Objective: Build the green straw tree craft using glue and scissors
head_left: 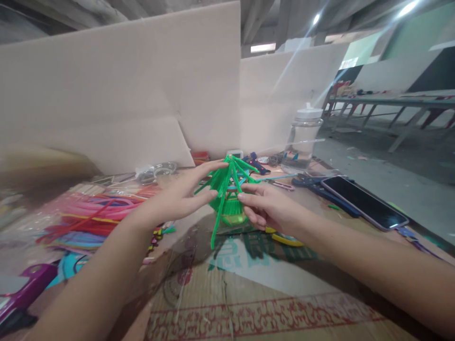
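Note:
A cone-shaped model of green pipe cleaners (232, 208) stands in front of me on the cardboard. Its strands fan down from a small tip at the top, and one long loose strand hangs out at the front. My left hand (188, 187) is at its left side, fingers stretched toward the tip and thumb apart, lower, near the strands. At the right side, my right hand (265, 203) pinches a green strand between thumb and index finger, with the other fingers curled. The far side of the model is hidden.
Pipe cleaners in bags (92, 213) lie at left, near a purple glue gun (28, 289). A water bottle (302, 137), a dark blue tool (258, 163), a phone (366, 201) and yellow-handled pliers (287, 238) are at right. White boards (142, 85) stand behind.

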`<state>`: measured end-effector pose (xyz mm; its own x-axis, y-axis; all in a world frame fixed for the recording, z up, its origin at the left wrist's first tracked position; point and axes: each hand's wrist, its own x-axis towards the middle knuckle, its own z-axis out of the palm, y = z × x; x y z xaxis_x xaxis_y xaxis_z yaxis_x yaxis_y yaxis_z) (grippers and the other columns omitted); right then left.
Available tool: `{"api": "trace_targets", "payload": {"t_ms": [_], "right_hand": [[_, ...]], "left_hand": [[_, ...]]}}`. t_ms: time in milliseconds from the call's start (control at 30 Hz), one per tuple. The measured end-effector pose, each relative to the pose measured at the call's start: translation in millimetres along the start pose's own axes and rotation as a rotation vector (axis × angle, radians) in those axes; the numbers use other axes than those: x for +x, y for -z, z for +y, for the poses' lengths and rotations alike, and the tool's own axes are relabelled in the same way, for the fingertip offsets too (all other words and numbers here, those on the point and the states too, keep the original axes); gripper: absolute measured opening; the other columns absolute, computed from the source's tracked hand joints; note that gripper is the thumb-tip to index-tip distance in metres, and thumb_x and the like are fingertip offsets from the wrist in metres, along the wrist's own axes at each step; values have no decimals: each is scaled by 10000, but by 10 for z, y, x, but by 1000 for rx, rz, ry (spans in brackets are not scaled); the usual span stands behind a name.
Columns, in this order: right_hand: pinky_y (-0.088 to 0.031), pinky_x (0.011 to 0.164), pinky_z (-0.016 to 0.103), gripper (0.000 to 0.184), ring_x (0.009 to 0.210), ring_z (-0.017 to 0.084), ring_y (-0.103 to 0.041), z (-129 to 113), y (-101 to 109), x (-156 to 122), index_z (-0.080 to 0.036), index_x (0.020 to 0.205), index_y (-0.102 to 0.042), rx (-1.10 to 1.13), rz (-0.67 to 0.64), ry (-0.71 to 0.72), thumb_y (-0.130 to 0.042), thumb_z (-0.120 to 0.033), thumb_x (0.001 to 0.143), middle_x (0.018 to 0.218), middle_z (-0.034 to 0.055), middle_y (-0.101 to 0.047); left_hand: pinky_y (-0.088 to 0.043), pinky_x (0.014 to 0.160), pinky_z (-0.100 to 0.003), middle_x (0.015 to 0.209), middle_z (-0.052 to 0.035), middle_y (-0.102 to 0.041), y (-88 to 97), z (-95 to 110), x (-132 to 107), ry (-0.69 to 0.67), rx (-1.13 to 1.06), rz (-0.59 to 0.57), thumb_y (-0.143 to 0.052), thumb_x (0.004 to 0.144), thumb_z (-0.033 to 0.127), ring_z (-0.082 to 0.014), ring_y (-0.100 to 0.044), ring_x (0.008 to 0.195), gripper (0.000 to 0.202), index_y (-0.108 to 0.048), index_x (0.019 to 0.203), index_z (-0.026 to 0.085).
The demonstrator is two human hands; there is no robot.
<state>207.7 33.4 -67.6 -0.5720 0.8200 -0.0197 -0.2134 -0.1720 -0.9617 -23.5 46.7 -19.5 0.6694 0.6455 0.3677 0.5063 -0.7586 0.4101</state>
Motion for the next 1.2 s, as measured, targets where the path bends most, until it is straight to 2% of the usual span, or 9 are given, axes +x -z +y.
{"api": "trace_targets", "payload": {"t_ms": [133,233,333,433,533,633,800,1000,1200], "right_hand": [[-268,337,191,226,316,56,-404,-25,4,8,-180,954,-598,-145,114,2,-653,-376,856,466,-67,-567],[-297,338,202,232,337,79,-452,-60,42,30,-171,984,-630,-312,237,45,-631,-373,869,473,-51,-575],[-343,358,219,276,353,101,-480,-102,111,43,-170,1011,-616,-503,360,186,-616,-409,873,482,-46,-583],[-358,418,227,245,412,102,-494,-141,169,21,-174,963,-610,-685,520,405,-607,-404,879,498,-52,-562],[-371,523,243,150,519,101,-508,-156,181,-19,-174,890,-677,-1000,512,594,-604,-306,887,580,-23,-602],[-377,603,267,163,617,121,-536,-130,159,-44,-190,902,-735,-1237,422,628,-604,-287,896,686,11,-665],[-343,552,262,235,548,116,-515,-60,109,-39,-204,1015,-739,-1220,400,522,-602,-355,899,627,-8,-624],[-323,515,236,156,499,88,-475,-37,81,-10,-188,919,-724,-1076,389,464,-610,-285,877,557,-49,-549],[-289,471,234,119,466,83,-408,-62,47,-40,-183,861,-635,-1025,365,511,-555,-267,889,519,-76,-452]], "left_hand": [[-406,1114,-407,1522,-64,-403,-16,8,9,-5,7,19,-528,942,333,-253,-456,1343,529,-378,1447,293],[-393,1117,-416,1502,-78,-416,-14,16,15,2,62,39,-524,943,328,-251,-445,1343,509,-392,1432,278],[-378,1120,-432,1483,-88,-422,-14,3,21,-3,129,64,-511,951,329,-248,-418,1353,462,-426,1400,263],[-379,1110,-438,1452,-97,-446,-28,-11,31,-15,154,63,-511,951,318,-237,-438,1327,452,-431,1390,245],[-390,1097,-429,1434,-97,-467,-43,-10,37,-23,157,66,-521,947,331,-227,-455,1307,470,-418,1395,235],[-397,1089,-424,1416,-101,-486,-48,3,35,-20,164,76,-521,946,345,-224,-470,1292,468,-424,1386,220],[-402,1082,-426,1405,-103,-493,-49,35,38,-5,195,74,-519,943,340,-227,-473,1286,469,-426,1385,213],[-415,1067,-428,1393,-92,-503,-60,91,24,-3,237,75,-525,941,364,-242,-495,1262,478,-426,1391,238],[-413,1061,-421,1391,-97,-497,-82,120,23,-15,270,75,-525,939,348,-250,-488,1263,478,-423,1392,233]]}}
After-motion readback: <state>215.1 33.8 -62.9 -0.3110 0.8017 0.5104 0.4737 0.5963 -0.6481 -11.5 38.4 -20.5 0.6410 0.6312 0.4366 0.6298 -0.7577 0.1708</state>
